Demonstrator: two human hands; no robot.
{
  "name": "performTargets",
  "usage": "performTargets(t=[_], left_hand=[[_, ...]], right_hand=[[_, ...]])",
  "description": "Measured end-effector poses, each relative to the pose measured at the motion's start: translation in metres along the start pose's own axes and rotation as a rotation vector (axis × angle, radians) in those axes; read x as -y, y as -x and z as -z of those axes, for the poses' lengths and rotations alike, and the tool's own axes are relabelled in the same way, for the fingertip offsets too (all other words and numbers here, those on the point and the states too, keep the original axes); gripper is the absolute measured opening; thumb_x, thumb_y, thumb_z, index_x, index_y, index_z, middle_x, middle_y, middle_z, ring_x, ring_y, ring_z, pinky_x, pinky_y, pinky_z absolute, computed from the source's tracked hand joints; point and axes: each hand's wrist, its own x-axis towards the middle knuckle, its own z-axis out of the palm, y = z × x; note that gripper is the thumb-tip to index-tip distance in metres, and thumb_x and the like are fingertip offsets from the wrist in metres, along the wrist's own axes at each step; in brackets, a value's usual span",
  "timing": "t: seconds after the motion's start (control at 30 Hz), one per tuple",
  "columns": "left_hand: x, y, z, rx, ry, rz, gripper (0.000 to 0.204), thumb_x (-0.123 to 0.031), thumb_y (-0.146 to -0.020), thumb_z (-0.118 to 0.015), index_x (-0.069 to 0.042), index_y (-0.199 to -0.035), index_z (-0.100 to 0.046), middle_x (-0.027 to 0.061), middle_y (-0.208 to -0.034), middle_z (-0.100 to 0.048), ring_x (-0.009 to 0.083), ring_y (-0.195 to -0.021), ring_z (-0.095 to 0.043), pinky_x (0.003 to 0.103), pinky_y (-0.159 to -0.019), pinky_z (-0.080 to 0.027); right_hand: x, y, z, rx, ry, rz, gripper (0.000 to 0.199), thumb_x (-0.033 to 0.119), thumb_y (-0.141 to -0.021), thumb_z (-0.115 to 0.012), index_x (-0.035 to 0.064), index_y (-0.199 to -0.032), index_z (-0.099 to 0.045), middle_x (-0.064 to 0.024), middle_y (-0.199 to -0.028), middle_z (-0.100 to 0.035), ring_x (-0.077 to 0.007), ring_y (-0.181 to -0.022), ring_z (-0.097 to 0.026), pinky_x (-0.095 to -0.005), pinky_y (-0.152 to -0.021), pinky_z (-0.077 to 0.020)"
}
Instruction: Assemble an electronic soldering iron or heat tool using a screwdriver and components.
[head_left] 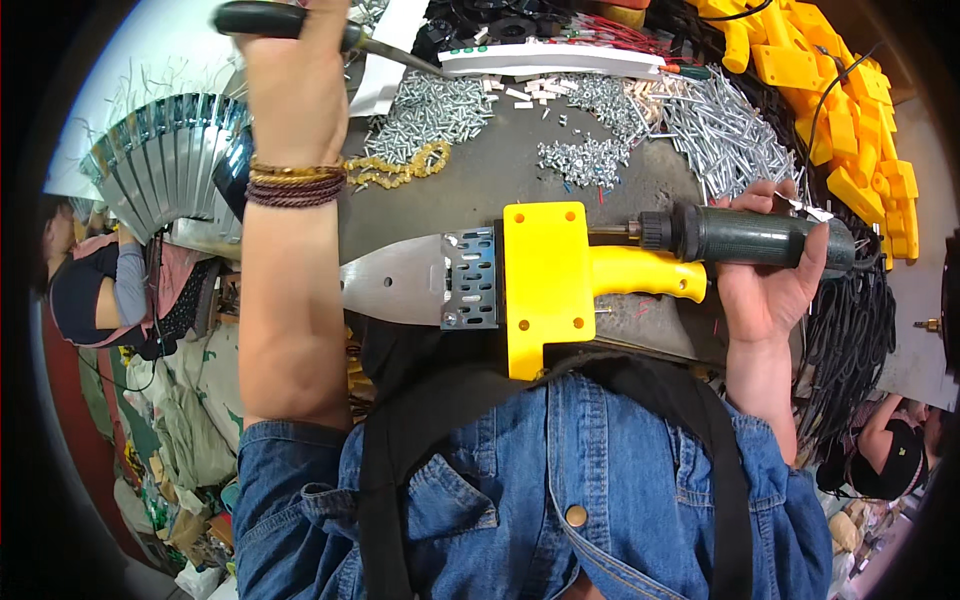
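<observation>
A yellow plastic tool housing [547, 270] with a handle lies in front of my body, a perforated metal bracket [470, 278] and a pointed silver plate [395, 282] extending from its left side. My right hand [765, 285] grips a dark green electric screwdriver [750, 236] from below. Its bit points left and reaches the housing's right edge, above the handle; whether it sits on a screw is hidden. Up at the top left, my left hand [295, 85] is closed around a black-handled screwdriver [262, 18], the metal shaft slanting down to the right.
Piles of screws [430, 115] and long bolts [715, 130] cover the far bench, beside a white strip [550, 60]. Yellow housings [850, 110] are heaped far right, above black cables [850, 330]. Fanned metal plates [165, 155] stand left. Other people sit at both sides.
</observation>
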Motion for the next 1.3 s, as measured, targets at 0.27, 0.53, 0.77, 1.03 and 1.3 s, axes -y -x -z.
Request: performTargets(t=[0.27, 0.53, 0.77, 1.03, 1.3], left_hand=[[0.026, 0.015, 0.024, -0.123, -0.282, 0.036, 0.083, -0.025, -0.089, -0.078, -0.010, -0.147, -0.020, 0.0077, -0.105, -0.056, 0.0123, -0.085, -0.059, 0.026, -0.069, -0.052], [-0.021, 0.010, 0.055, 0.184, -1.011, 0.496, 0.050, -0.031, -0.097, -0.066, 0.003, -0.130, -0.049, 0.0073, -0.090, -0.067, 0.0104, -0.076, -0.064, 0.024, -0.059, -0.050], [0.031, 0.011, 0.056, 0.236, -0.434, 0.622, 0.032, -0.024, -0.104, -0.054, 0.003, -0.121, -0.057, 0.0077, -0.101, -0.069, 0.0108, -0.080, -0.063, 0.023, -0.073, -0.051], [-0.031, 0.081, 0.025, 1.305, -0.838, -0.039, 0.076, -0.046, -0.066, -0.087, -0.006, -0.125, -0.061, 0.0117, -0.106, -0.063, 0.0344, -0.104, -0.058, 0.041, -0.096, -0.041], [-0.081, 0.110, 0.007, 1.020, -0.786, -0.342, 0.043, -0.011, -0.058, -0.079, -0.005, -0.098, -0.065, 0.0091, -0.089, -0.060, 0.0282, -0.072, -0.061, 0.036, -0.059, -0.051]], right_hand=[[-0.001, 0.002, 0.002, -0.011, 0.024, 0.018, 0.051, 0.032, -0.082, -0.080, 0.0129, -0.124, -0.057, -0.0072, -0.118, -0.054, -0.0198, -0.108, -0.056, -0.0483, -0.115, -0.0309], [0.003, 0.003, 0.009, 0.014, -0.002, 0.038, 0.050, 0.033, -0.083, -0.079, 0.0123, -0.123, -0.056, -0.0075, -0.118, -0.053, -0.0197, -0.108, -0.056, -0.0484, -0.115, -0.0297], [-0.001, 0.006, 0.013, 0.004, 0.034, 0.046, 0.050, 0.034, -0.083, -0.079, 0.0120, -0.122, -0.057, -0.0076, -0.117, -0.053, -0.0193, -0.107, -0.057, -0.0480, -0.115, -0.0290], [0.003, 0.007, 0.012, 0.069, 0.008, 0.053, 0.053, 0.034, -0.080, -0.082, 0.0138, -0.123, -0.057, -0.0066, -0.114, -0.053, -0.0192, -0.108, -0.055, -0.0503, -0.115, -0.0302], [0.010, 0.026, -0.021, 0.287, -0.227, -0.007, 0.057, 0.009, -0.064, -0.092, 0.0217, -0.112, -0.064, 0.0086, -0.098, -0.056, -0.0079, -0.088, -0.059, -0.0418, -0.106, -0.0360]])
